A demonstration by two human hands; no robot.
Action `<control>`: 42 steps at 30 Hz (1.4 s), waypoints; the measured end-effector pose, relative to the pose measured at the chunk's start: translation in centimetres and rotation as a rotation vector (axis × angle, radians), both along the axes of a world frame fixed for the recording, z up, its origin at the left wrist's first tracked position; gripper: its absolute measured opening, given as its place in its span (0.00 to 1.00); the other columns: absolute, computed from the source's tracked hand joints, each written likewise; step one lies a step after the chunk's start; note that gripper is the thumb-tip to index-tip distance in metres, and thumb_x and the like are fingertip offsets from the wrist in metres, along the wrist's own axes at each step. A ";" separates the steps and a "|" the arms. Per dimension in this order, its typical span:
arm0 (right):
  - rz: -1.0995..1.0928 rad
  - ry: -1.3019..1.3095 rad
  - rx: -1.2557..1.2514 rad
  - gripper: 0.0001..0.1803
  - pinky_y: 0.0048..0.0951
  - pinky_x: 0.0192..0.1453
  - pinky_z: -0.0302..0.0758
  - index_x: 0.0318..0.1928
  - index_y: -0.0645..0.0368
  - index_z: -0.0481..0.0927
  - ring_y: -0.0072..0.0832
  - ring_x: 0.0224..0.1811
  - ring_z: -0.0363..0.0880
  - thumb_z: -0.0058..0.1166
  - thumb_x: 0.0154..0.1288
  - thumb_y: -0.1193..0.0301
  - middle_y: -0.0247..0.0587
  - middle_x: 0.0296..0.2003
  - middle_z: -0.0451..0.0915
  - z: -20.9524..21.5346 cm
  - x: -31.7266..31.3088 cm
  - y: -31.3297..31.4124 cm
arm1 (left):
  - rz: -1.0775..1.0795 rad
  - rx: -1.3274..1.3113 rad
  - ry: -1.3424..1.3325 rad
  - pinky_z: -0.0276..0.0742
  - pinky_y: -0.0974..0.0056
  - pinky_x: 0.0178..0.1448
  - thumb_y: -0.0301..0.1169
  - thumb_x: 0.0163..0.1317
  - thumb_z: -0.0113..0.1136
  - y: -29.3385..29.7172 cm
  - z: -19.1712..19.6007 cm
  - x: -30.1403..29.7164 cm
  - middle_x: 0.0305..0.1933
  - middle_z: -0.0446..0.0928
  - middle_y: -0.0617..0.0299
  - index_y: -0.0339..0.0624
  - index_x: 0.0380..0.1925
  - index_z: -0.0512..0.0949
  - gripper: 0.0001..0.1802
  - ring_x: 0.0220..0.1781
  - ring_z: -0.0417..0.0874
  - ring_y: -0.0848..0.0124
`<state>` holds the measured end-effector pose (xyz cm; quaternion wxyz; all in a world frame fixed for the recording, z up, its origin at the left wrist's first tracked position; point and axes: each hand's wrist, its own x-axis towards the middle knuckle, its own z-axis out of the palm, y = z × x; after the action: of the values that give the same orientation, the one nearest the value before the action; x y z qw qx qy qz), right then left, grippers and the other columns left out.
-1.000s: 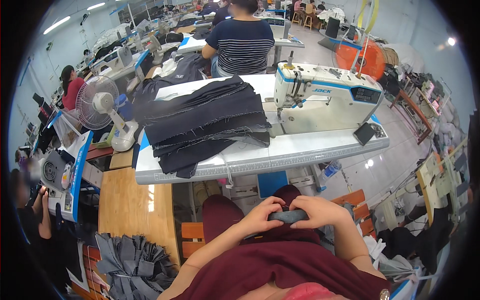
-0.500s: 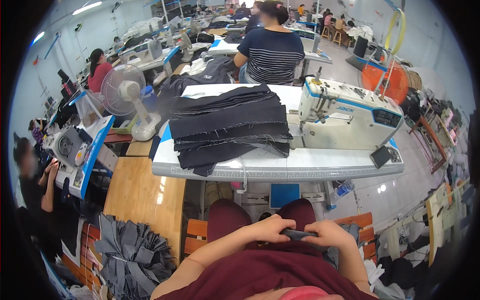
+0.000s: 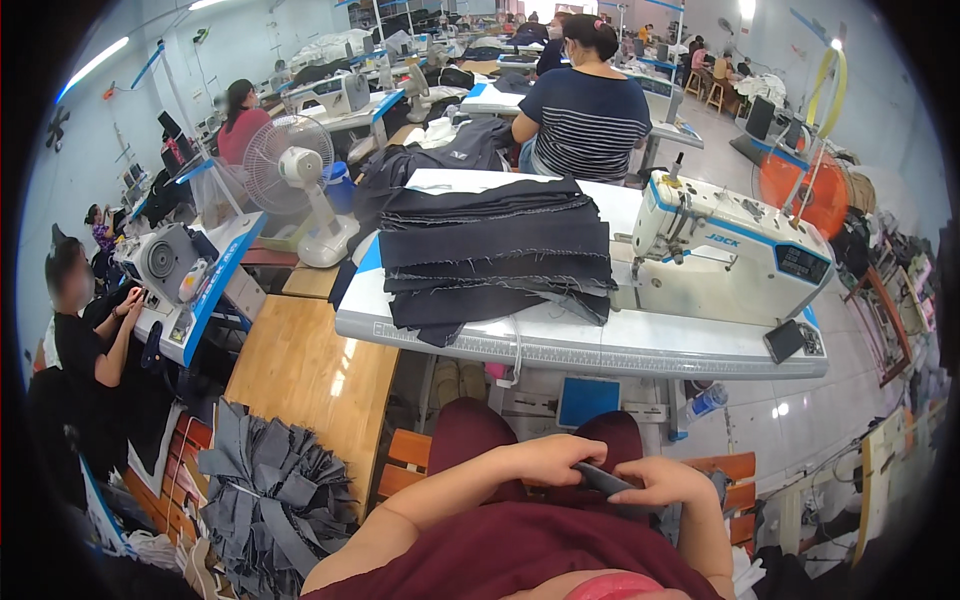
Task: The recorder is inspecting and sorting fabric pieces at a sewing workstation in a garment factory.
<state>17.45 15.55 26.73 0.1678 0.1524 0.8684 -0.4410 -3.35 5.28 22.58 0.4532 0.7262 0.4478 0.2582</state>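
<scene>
White surface (image 3: 600, 350) carries sewing machine (image 3: 725, 245), stacked dark fabric (image 3: 495, 250). Both forearms bent inward over lap, below surface edge. Left hand (image 3: 555, 460), right hand (image 3: 665, 485) each curl closed grip on small dark fabric piece (image 3: 603, 482) between them.

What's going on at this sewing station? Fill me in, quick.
A seated person holds a small dark fabric piece in their lap, left hand and right hand gripping it from either side. On the white table in front lies a stack of dark fabric panels beside a white sewing machine. More dark cut pieces are heaped by the wooden side table. Other people work nearby.
</scene>
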 end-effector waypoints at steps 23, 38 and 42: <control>-0.238 0.106 -0.476 0.10 0.17 0.32 0.65 0.36 0.61 0.73 0.13 0.29 0.68 0.57 0.59 0.69 0.28 0.26 0.74 -1.8 0.0 1.9 | 0.177 0.060 0.011 0.67 0.68 0.39 0.19 0.42 0.54 1.4 -0.8 -1.8 0.30 0.70 0.59 0.35 0.35 0.73 0.15 0.34 0.71 0.69; -0.382 0.451 -0.652 0.08 0.17 0.37 0.67 0.32 0.60 0.72 0.13 0.32 0.70 0.59 0.57 0.75 0.28 0.29 0.73 -1.9 0.3 -0.9 | 0.141 -0.284 -0.916 0.70 0.73 0.47 0.21 0.41 0.58 -0.5 -1.8 0.3 0.37 0.76 0.66 0.32 0.39 0.75 0.20 0.38 0.76 0.79; -0.384 0.505 -0.633 0.08 0.17 0.36 0.67 0.32 0.60 0.72 0.13 0.32 0.70 0.59 0.57 0.74 0.28 0.29 0.73 -2.2 0.0 -0.8 | 0.176 -0.255 -0.886 0.70 0.74 0.43 0.20 0.43 0.60 -0.7 -1.0 -0.3 0.36 0.76 0.67 0.33 0.41 0.74 0.20 0.37 0.75 0.81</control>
<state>17.42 14.78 24.55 -0.0958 0.1396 0.6604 -0.7315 -3.61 4.58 21.54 0.6628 0.4438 0.2991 0.5237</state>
